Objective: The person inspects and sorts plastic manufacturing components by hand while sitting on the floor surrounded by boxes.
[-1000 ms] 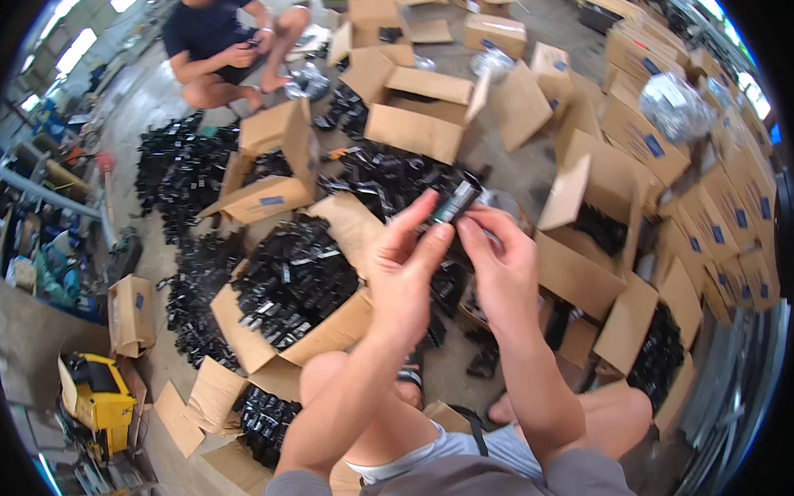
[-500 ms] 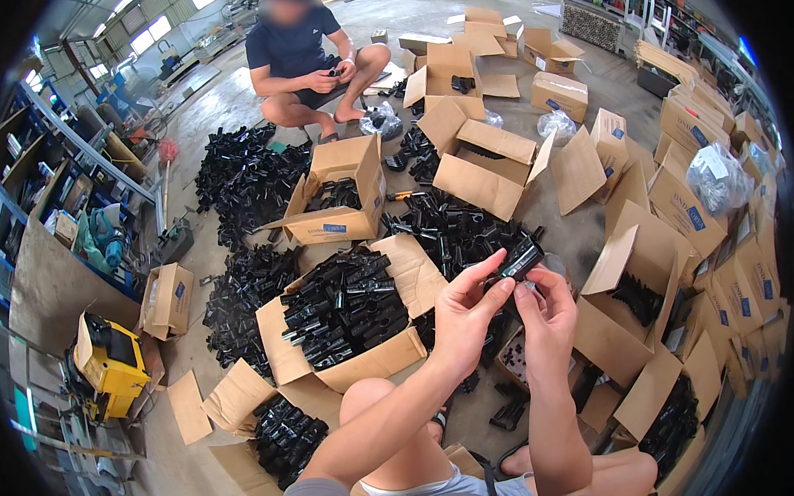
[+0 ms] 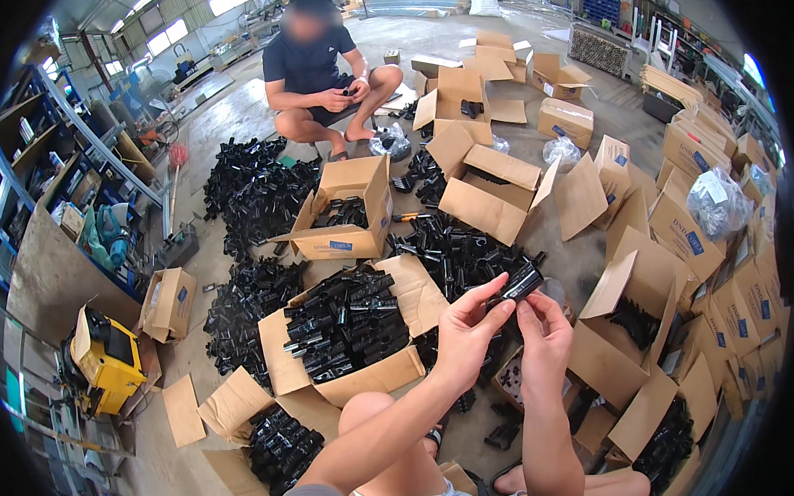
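Observation:
Between my two hands is a black tubular part [image 3: 524,283], glossy and tilted up to the right. My left hand [image 3: 471,326] grips it from the left with thumb and fingers. At its lower right, the fingertips of my right hand [image 3: 546,323] pinch it. Just left of my hands stands an open carton [image 3: 380,377] filled with black parts [image 3: 343,324] of similar look. Loose black parts [image 3: 450,250] lie heaped on the floor beyond my hands. Beneath my right hand, a small box [image 3: 509,375] with tiny dark pieces is partly hidden.
Across from me a seated person [image 3: 316,67] holds a small black piece. A carton [image 3: 340,243] and a big black heap [image 3: 255,192] lie between us. Open cartons [image 3: 623,327] crowd my right side. A yellow machine [image 3: 112,363] stands at the left near shelving [image 3: 87,145].
My view has tilted slightly, so the surroundings sit a little lower in the picture. Both hands keep hold of the black tubular part, with hardly any change in grip.

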